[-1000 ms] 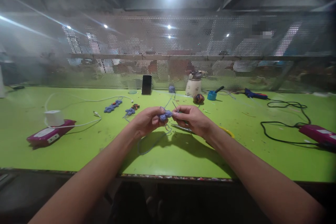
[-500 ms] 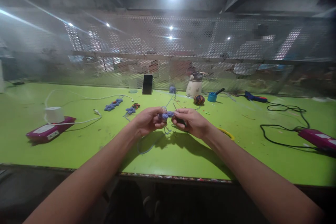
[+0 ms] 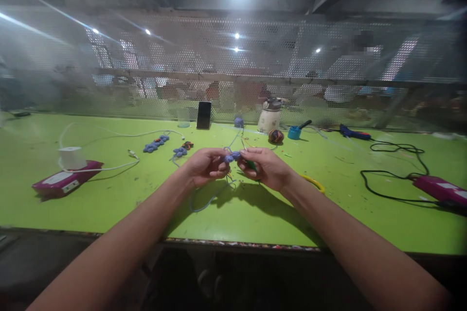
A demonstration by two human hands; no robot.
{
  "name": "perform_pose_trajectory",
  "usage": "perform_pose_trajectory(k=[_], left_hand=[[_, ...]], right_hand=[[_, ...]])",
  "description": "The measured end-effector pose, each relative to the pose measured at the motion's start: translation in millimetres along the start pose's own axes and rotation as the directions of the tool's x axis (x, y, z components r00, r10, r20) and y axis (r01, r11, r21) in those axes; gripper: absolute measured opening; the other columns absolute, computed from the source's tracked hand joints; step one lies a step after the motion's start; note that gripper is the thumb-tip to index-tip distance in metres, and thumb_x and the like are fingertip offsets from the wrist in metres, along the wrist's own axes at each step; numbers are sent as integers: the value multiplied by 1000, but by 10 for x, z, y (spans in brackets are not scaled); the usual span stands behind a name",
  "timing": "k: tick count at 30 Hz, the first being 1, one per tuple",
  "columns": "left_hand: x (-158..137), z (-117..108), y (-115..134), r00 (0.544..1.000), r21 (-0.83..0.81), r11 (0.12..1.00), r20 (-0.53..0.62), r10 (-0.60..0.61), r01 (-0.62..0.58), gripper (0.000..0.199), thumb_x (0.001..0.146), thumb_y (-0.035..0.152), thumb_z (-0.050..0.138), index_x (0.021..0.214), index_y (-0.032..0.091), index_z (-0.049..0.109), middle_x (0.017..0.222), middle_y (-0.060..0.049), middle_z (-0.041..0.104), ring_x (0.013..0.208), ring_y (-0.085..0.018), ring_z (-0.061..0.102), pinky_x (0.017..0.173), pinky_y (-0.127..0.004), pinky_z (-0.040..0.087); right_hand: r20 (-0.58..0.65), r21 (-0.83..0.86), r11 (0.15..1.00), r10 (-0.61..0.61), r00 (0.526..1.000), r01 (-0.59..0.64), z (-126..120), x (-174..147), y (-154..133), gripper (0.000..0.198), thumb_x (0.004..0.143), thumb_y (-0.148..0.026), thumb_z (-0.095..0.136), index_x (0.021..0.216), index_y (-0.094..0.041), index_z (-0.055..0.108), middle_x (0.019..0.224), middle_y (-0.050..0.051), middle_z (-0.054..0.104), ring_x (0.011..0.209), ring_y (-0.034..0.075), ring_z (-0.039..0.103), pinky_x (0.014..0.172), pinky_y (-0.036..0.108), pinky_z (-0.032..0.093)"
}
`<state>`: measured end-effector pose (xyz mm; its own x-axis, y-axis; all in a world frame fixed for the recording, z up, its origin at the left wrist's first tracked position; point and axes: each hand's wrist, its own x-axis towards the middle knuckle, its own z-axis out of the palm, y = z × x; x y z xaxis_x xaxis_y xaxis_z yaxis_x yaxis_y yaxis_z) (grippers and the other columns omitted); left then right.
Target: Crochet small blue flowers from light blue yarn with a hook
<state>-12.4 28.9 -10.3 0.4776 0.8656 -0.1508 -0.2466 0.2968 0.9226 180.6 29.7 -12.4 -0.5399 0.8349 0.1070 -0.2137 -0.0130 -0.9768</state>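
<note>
Between the fingers of my left hand (image 3: 204,166) is a small blue-violet crochet piece (image 3: 232,156), made of puffy lobes. My right hand (image 3: 269,167) is closed around a crochet hook (image 3: 252,165) with a green handle; its thumb and forefinger also meet the piece's right end. The hook's tip is too small to make out. Blue yarn runs from the piece back to a blue yarn ball (image 3: 238,122). A loose strand (image 3: 200,210) loops on the table below my left hand.
Finished-looking crochet flowers (image 3: 156,144) and another crocheted piece (image 3: 180,152) lie left. Behind stand a phone (image 3: 204,115), a jug (image 3: 269,117), a dark striped yarn ball (image 3: 276,136) and a blue pot (image 3: 294,132). Power strips (image 3: 65,180) and cables flank both sides.
My right hand has turned slightly, so more of the hook's green handle shows. Both hands stay together at the crochet piece. The whole view has shifted a little.
</note>
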Motion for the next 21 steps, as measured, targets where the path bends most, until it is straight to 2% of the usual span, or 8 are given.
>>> perform_pose_trajectory(k=[5, 9, 11, 17, 21], left_hand=[[-13, 4, -26, 998, 11, 998, 12, 66, -66, 32, 92, 33, 60, 120, 15, 60, 118, -10, 64, 97, -22, 65, 80, -42, 57], [-21, 16, -26, 990, -12, 990, 41, 138, -137, 5, 83, 13, 68, 84, 9, 65, 86, -8, 68, 76, -15, 66, 70, -26, 53], [-22, 29, -18, 985, -25, 986, 47, 164, -163, 6, 76, 7, 70, 74, 9, 65, 78, -9, 68, 72, -14, 66, 69, -23, 51], [-32, 70, 2, 977, -34, 976, -1, 215, -215, 7, 71, 4, 69, 73, 10, 65, 77, -9, 69, 69, -13, 65, 66, -23, 51], [-43, 89, 2, 974, -24, 974, -35, 224, -225, 7, 70, 5, 69, 71, 10, 64, 72, -8, 69, 63, -12, 63, 61, -23, 50]], right_hand=[[18, 26, 999, 27, 999, -27, 21, -12, -11, 23, 76, -31, 75, 72, -13, 61, 61, -1, 58, 41, 4, 39, 38, 19, 17], [27, 60, 997, 40, 999, -42, 32, -18, -28, 20, 77, -29, 72, 74, -13, 61, 59, -1, 57, 40, 4, 40, 38, 18, 19], [23, 74, 997, 36, 999, -38, 34, -18, -33, 18, 78, -27, 70, 73, -13, 61, 58, -2, 57, 39, 4, 41, 38, 18, 20], [-9, 75, 997, 12, 1000, -12, 42, -17, -34, 17, 80, -27, 67, 75, -13, 60, 58, -1, 58, 39, 4, 43, 38, 17, 23], [-20, 53, 999, 9, 1000, -8, 52, -18, -31, 24, 83, -35, 66, 73, -13, 59, 59, -1, 59, 39, 4, 44, 37, 17, 23]])
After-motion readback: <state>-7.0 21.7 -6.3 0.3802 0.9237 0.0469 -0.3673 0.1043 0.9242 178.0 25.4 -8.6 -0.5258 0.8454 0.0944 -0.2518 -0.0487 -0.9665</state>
